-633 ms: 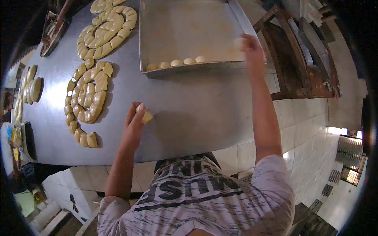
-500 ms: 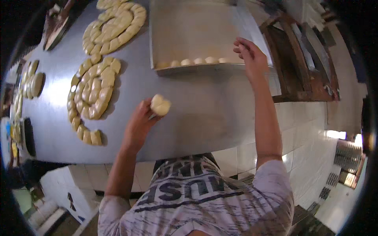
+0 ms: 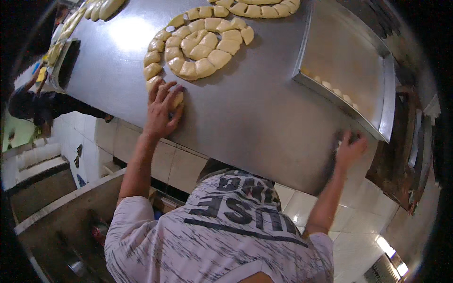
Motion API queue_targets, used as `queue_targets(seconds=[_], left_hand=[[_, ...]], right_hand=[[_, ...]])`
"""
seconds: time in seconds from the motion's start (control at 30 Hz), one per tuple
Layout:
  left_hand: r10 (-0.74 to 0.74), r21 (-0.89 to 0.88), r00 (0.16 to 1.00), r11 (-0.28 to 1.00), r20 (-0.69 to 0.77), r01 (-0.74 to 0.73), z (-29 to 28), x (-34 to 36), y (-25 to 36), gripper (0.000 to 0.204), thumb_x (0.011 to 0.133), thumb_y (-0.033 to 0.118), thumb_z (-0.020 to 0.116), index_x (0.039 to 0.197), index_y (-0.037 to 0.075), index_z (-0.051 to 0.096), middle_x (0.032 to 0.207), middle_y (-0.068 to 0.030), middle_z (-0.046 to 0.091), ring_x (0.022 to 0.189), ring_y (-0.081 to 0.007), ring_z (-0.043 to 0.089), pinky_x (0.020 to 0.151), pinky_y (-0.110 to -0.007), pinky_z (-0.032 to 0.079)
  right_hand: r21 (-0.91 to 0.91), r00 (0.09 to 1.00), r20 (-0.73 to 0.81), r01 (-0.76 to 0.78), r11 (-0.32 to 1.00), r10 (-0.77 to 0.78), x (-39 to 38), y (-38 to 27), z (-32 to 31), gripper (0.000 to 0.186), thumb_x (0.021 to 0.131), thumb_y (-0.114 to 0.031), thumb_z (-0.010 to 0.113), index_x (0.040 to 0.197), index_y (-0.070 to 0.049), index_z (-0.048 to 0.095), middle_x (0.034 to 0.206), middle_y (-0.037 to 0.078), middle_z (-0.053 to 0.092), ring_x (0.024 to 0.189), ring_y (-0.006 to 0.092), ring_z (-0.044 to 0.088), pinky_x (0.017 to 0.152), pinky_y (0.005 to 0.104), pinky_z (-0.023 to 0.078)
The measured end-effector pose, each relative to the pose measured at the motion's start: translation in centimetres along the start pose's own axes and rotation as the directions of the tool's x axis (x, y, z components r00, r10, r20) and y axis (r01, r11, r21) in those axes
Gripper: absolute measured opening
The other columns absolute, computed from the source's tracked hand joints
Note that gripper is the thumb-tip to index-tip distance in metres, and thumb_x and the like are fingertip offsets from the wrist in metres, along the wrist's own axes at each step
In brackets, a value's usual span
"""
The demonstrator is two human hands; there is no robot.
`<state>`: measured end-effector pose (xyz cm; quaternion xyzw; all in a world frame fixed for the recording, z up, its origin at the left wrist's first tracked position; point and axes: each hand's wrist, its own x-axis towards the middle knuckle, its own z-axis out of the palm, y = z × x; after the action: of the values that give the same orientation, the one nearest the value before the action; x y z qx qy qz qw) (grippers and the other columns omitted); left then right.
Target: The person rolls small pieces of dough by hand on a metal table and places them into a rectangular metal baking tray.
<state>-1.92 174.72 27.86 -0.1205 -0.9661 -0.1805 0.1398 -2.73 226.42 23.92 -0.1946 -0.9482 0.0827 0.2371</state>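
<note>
My left hand [image 3: 163,111] is curled over a piece of dough [image 3: 178,100], held between thumb and fingers. Its fingertips reach the tail end of a cut dough coil [image 3: 200,49], a spiral of pale yellow, glossy segments. To the right, my right hand [image 3: 351,147] is low over the table's near edge, just in front of the metal tray, with its fingers bent. A small pale bit of dough [image 3: 339,143] shows at those fingers; the rest is hidden and blurred. Several small dough balls [image 3: 336,92] sit in a row along the near wall inside the tray [image 3: 325,96].
The metal table [image 3: 245,113] spans the view. Another cut dough coil [image 3: 264,10] lies at the far edge, and thick dough pieces [image 3: 106,8] lie far left. A dark wooden frame [image 3: 398,160] stands right of the tray. Another person [image 3: 52,104] is at the left.
My view has turned, so the tray now appears further right. My left hand has moved to the coil's tail end with its dough. My right hand has come down from above the tray to the table.
</note>
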Motion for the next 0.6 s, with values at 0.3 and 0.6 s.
queue_targets(seconds=[0.3, 0.6], left_hand=[[-0.096, 0.028, 0.993, 0.995, -0.066, 0.098, 2.2, 0.0, 1.5, 0.021, 0.079, 0.017, 0.066, 0.093, 0.005, 0.054, 0.099, -0.0184, 0.057, 0.102, -0.0365, 0.051, 0.088, -0.046, 0.039], [-0.446, -0.705, 0.747, 0.297, 0.494, 0.644, 4.4, -0.3, 12.7, 0.038, 0.094, 0.04, 0.044, 0.111, 0.005, 0.046, 0.1, -0.0056, 0.049, 0.091, -0.0148, 0.051, 0.081, -0.034, 0.044]], right_hand=[[0.123, 0.971, 0.202, 0.106, 0.987, -0.13, -1.0, 1.4, -2.7, 0.019, 0.08, -0.011, 0.058, 0.096, -0.002, 0.051, 0.096, 0.015, 0.054, 0.094, 0.035, 0.049, 0.09, 0.046, 0.035], [0.614, 0.978, 0.209, -0.11, 0.782, -0.027, -0.7, -0.5, -7.5, 0.026, 0.082, -0.006, 0.056, 0.108, -0.001, 0.053, 0.106, 0.01, 0.056, 0.094, 0.0186, 0.057, 0.083, 0.0304, 0.046]])
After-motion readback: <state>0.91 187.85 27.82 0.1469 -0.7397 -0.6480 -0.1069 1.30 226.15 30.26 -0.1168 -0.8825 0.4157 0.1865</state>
